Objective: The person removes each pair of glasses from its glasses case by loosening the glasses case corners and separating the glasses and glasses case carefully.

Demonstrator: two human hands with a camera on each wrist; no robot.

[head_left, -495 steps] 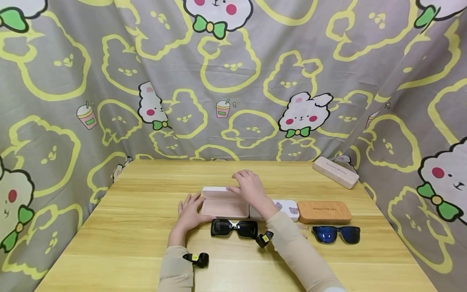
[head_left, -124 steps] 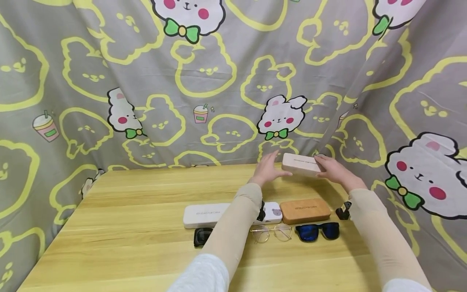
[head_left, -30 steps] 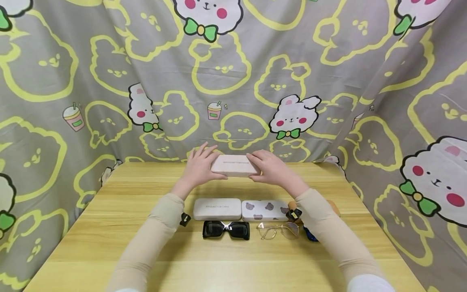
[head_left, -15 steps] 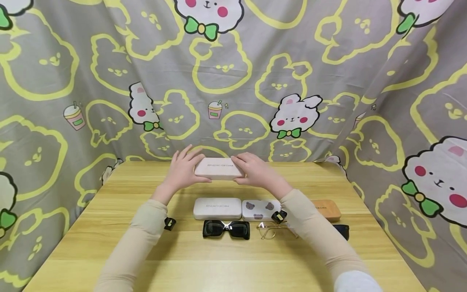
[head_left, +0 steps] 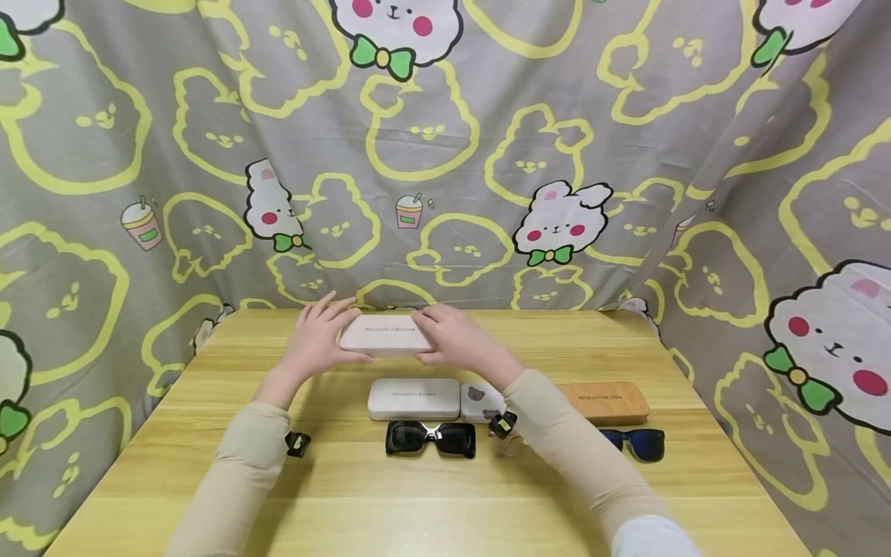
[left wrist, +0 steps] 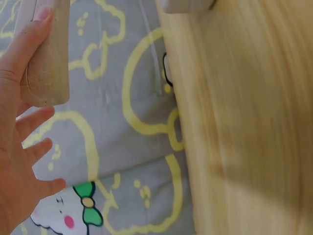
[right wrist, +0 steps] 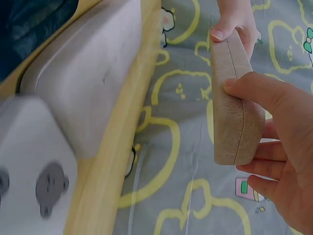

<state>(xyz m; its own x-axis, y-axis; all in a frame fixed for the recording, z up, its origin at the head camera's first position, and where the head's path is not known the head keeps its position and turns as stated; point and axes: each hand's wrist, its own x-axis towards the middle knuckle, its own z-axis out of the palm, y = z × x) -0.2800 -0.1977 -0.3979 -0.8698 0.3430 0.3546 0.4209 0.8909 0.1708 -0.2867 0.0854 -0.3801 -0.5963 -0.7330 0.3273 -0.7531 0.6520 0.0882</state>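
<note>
Both hands hold a pale pink glasses case above the back of the table, its lid down and its lettered top up. My left hand grips the left end, thumb along the front side; in the left wrist view several of its fingers spread free of the case. At the right end, my right hand pinches the case with its thumb on the front side and fingers behind, as the right wrist view shows. Below it on the table lies a white glasses case, with black sunglasses in front.
Right of the white case sit a bear-print glasses case and an orange glasses case. Gold-rimmed glasses, partly covered by the right arm, and blue-lensed sunglasses lie before them. A patterned curtain hangs behind the wooden table.
The pink case was taken from the table's back right corner. Over the last second both hands have carried it left and slightly lower. Earlier, the white case stood open; now it is closed.
</note>
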